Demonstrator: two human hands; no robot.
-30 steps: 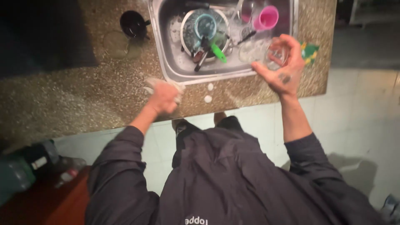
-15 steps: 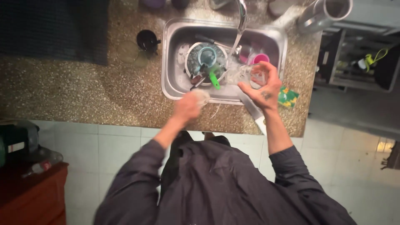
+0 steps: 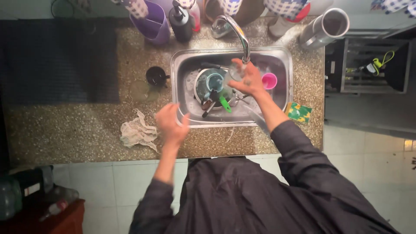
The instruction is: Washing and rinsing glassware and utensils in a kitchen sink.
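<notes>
Head view looks straight down at a person washing up at a steel sink (image 3: 284, 58). The right hand (image 3: 248, 80) has its fingers closed round a clear drinking glass (image 3: 236, 71), and holds it right under the spout of the curved tap (image 3: 236, 30). The glass is hard to see because it is see-through. The left hand (image 3: 171, 123) is empty, with its fingers spread apart. It hangs over the near rim of the sink, to the left of the hand with the glass.

Below the held glass, inside the sink, sits a round pot (image 3: 212, 84) with a cup and some spoons in it, and a green-handled tool (image 3: 225, 104). Just right of the glass hand is a pink cup (image 3: 269, 81). So it looks like most of the dishes are not clean yet, and only this one glass is getting its rinse.

Left of the empty hand lies a crumpled white cloth (image 3: 138, 132) on the speckled stone counter (image 3: 65, 130). Farther left and up is a black mug (image 3: 156, 76). A green and yellow sponge (image 3: 299, 112) rests on the counter to the right of the right arm. Behind the tap stand a purple jug (image 3: 151, 24) and a dark soap bottle (image 3: 182, 21). The floor has pale tiles (image 3: 372, 147).
</notes>
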